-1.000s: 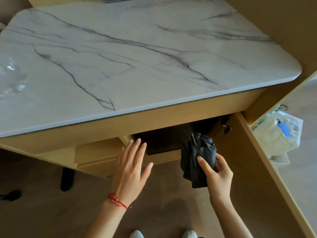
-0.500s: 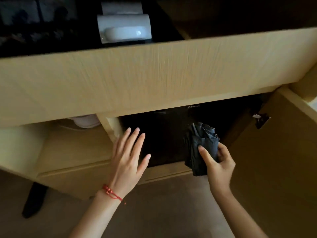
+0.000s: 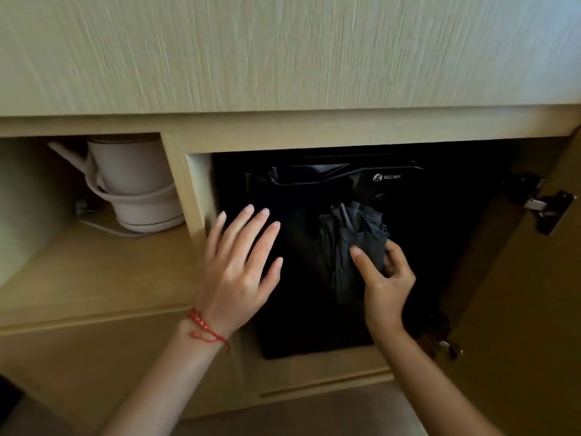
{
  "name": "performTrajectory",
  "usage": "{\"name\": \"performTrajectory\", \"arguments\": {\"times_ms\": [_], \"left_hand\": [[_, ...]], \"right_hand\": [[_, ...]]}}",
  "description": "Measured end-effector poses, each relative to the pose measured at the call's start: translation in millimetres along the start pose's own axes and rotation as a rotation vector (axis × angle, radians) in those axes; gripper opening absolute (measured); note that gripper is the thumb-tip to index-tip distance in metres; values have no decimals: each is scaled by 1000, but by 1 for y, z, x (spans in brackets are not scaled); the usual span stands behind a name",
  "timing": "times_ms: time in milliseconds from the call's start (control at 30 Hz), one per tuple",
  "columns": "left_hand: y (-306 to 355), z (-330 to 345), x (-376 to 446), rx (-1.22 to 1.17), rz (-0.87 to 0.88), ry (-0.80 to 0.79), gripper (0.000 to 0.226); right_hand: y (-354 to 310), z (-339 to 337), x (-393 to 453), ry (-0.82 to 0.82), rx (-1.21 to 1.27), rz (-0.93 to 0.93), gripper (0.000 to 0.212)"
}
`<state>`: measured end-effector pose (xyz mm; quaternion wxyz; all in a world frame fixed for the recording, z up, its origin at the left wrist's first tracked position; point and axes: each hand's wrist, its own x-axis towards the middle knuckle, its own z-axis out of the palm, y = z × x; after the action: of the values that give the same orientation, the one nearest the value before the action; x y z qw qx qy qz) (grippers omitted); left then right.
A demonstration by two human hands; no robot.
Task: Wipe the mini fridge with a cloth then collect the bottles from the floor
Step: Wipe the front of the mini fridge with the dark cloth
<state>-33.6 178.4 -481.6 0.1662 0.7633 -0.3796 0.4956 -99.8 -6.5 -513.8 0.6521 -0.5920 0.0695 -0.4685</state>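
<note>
"WELLWAY" marks the black mini fridge [image 3: 314,309]; right hand [image 3: 385,286] grips grey cloth [image 3: 349,247], left hand [image 3: 239,269] spread.

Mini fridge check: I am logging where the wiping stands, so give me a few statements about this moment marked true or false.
1. The right hand holds a dark grey cloth in front of the black mini fridge. True.
2. The left hand grips the cloth too. False: it is open, fingers spread, at the fridge door's left side.
3. A white electric kettle stands in the compartment left of the fridge. True.
4. The cabinet door is shut over the fridge. False: it is swung open on the right.
5. Bottles lie on the floor by the fridge. False: none are in view.
</note>
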Motion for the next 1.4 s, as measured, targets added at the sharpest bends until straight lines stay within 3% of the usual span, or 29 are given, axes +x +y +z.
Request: {"name": "performTrajectory", "arguments": {"times_ms": [167, 367, 533, 667, 833, 933, 1100, 1233, 1400], "left_hand": [[-11, 13, -12, 83, 0, 86, 33], [-18, 29, -33, 189, 40, 50, 36], [-21, 30, -38, 196, 49, 61, 37], [-21, 31, -46, 255, 66, 72, 37], [-23, 30, -49, 267, 21, 111, 36], [-23, 31, -49, 264, 14, 116, 36], [-24, 32, -48, 262, 11, 112, 37], [-22, 35, -48, 267, 13, 121, 37], [-23, 35, -47, 269, 18, 129, 38]], "right_hand": [[18, 24, -4, -8, 72, -64, 21], [41, 43, 2, 82, 81, -48, 21], [57, 34, 8, 194, -233, -203, 26], [60, 41, 4, 241, -301, -263, 44], [57, 66, -8, 230, -251, -336, 55], [59, 82, -14, 153, -347, -518, 50], [58, 82, -7, 52, -442, -569, 45], [55, 63, 10, 164, -468, -590, 43], [52, 45, 25, 368, -361, -411, 48]]}}
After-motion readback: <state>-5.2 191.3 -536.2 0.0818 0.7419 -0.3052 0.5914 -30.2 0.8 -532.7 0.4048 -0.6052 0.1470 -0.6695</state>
